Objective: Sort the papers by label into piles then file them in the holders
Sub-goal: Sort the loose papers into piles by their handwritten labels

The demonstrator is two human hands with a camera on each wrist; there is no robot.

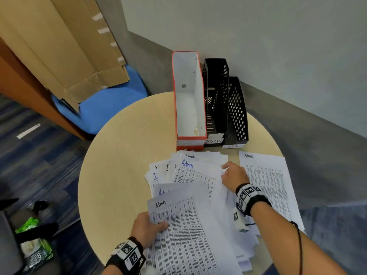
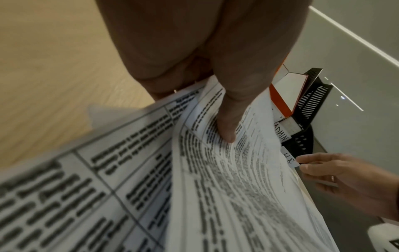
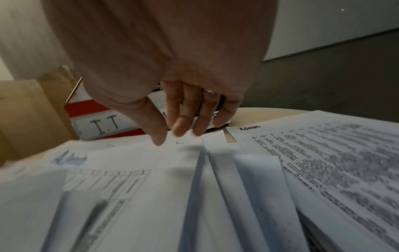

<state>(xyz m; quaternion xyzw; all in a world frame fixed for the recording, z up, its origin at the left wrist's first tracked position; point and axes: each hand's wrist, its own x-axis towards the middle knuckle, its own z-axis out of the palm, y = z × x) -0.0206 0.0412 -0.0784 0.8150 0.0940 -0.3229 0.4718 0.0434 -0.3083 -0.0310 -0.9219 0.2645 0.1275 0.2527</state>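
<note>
Three holders stand at the far edge of the round table [image 1: 123, 155]: a red-and-white one labelled IT [image 1: 188, 96], a black one labelled ADMIN [image 1: 215, 100] and a black one labelled HR [image 1: 237, 112]. Printed sheets [image 1: 196, 175] marked Admin or I lie fanned out before them. My left hand [image 1: 147, 229] grips a sheaf headed Admin [image 1: 184, 231] by its left edge, thumb on top [image 2: 226, 126]. My right hand [image 1: 232, 175] pinches the top edge of a sheet in the fan, thumb on top [image 3: 159, 139]. A separate Admin pile [image 1: 266, 185] lies flat to the right.
A blue chair [image 1: 103, 108] with folded cardboard [image 1: 65, 46] leaning on it stands behind the table at the left. A green packet [image 1: 33, 247] lies on the carpet at lower left. The wall runs close behind the holders.
</note>
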